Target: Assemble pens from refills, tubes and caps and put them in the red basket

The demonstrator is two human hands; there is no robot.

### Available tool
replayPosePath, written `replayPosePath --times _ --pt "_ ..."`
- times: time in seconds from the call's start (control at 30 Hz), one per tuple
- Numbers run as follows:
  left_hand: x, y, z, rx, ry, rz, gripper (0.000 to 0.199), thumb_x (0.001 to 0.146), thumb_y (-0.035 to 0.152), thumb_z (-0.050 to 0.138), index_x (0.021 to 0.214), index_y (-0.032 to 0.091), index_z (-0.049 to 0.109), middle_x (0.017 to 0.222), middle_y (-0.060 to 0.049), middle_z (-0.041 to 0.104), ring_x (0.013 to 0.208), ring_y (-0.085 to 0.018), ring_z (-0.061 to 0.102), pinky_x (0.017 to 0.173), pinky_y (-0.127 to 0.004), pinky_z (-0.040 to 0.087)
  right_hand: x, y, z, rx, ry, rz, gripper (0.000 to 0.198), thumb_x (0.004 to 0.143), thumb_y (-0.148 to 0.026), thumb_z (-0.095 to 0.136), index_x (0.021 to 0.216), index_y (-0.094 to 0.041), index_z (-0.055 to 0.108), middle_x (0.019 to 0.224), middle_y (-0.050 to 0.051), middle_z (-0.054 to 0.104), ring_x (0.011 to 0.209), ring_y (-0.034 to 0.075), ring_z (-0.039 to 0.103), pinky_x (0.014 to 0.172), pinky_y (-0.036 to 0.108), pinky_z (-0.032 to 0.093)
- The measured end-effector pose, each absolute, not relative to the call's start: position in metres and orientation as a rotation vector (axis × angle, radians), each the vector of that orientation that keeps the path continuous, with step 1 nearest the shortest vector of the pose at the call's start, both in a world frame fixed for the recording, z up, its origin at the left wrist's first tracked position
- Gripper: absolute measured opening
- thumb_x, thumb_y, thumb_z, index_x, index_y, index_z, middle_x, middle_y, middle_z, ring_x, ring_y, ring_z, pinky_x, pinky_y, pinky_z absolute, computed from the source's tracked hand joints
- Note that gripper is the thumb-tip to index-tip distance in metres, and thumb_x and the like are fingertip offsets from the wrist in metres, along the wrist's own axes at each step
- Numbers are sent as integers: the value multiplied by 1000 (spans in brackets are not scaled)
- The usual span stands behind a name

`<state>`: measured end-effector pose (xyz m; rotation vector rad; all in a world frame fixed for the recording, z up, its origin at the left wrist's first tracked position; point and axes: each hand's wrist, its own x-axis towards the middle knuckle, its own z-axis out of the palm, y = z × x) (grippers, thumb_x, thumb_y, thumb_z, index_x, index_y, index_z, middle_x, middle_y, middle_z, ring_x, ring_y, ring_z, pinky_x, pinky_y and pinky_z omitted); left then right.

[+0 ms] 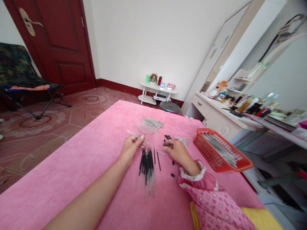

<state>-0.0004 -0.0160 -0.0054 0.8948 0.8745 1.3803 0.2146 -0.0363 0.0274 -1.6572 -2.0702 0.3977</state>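
My left hand (130, 147) is closed, pinching a clear pen barrel (131, 133) between thumb and fingers; the barrel lies slantwise through the grip. Just below it, a bundle of black-ink pen refills (146, 163) lies fanned out on the pink cloth. My right hand (177, 150) is low over the cloth, its fingertips pressed together beside small black plugs (167, 137). Whether it holds one of these is too blurred to tell. Beyond both hands lies a pile of clear pen barrels (151, 123). Clear pen caps (184, 141) are partly hidden behind my right hand.
At the right edge of the pink-covered table (79, 153) stands a red plastic basket (208, 156) of long, pale pen parts. Two loose refills (158, 160) lie between my hands. A yellow cloth (261, 217) is at lower right. A cluttered dresser (223, 119) stands beyond the basket.
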Motion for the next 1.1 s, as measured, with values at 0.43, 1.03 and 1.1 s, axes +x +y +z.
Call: replayPosePath --times 0.43,1.03,1.1 --pt "0 -15 -8 924 884 1373 33 65 37 73 82 9 67 66 -4 65 56 -10 57 51 -19 45 232 -37 34 -1678 -2078 422 16 72 -17 58 83 -17 70 82 4 70 73 15 61 67 24 42" --pt "0 -17 -4 939 914 1364 32 65 38 73 77 9 67 64 -5 66 55 -10 58 53 -20 46 194 -64 48 -2022 -2262 150 14 73 -32 62 72 -19 68 74 6 67 70 19 61 57 25 36" --pt "0 -17 -5 918 907 1372 33 63 38 74 79 9 67 65 -4 66 56 -10 58 53 -20 46 186 -68 44 -1944 -2365 345 17 70 -35 64 64 -19 68 63 4 65 59 15 58 52 24 34"
